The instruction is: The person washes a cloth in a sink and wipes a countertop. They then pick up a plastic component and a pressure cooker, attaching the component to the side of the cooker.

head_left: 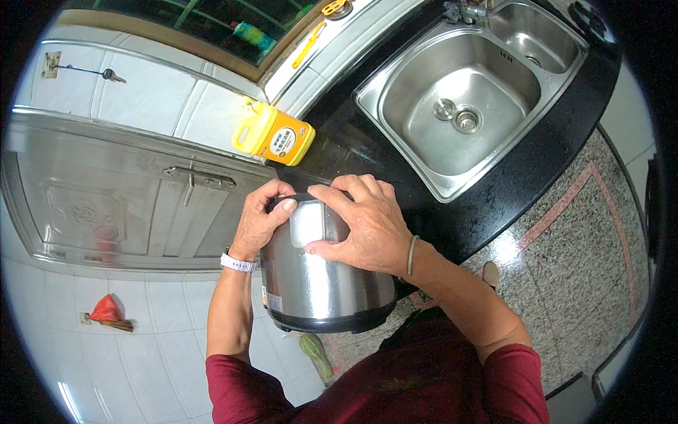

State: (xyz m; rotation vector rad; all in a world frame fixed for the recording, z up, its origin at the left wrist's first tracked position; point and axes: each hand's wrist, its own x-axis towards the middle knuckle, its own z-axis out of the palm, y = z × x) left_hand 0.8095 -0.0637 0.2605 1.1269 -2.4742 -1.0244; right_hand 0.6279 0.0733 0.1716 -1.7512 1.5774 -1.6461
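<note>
A brushed-steel rice cooker (332,283) with a black base and short feet is tilted in front of my body, at the counter's near edge. Its black rim is at the far end, and a pale rectangular panel (307,223) is set in the side facing me. My left hand (265,218) is closed on the rim at the left, thumb on the outside. With fingers hooked over the rim, my right hand (371,226) grips the right side, its thumb pressed below the panel. The inside of the cooker is hidden from view.
A yellow jug (274,134) stands at the counter's left end, beside a grey metal door (120,191). Further right, a double steel sink (459,92) is set into the black counter (494,219). A long green gourd (316,353) lies low, beside my body.
</note>
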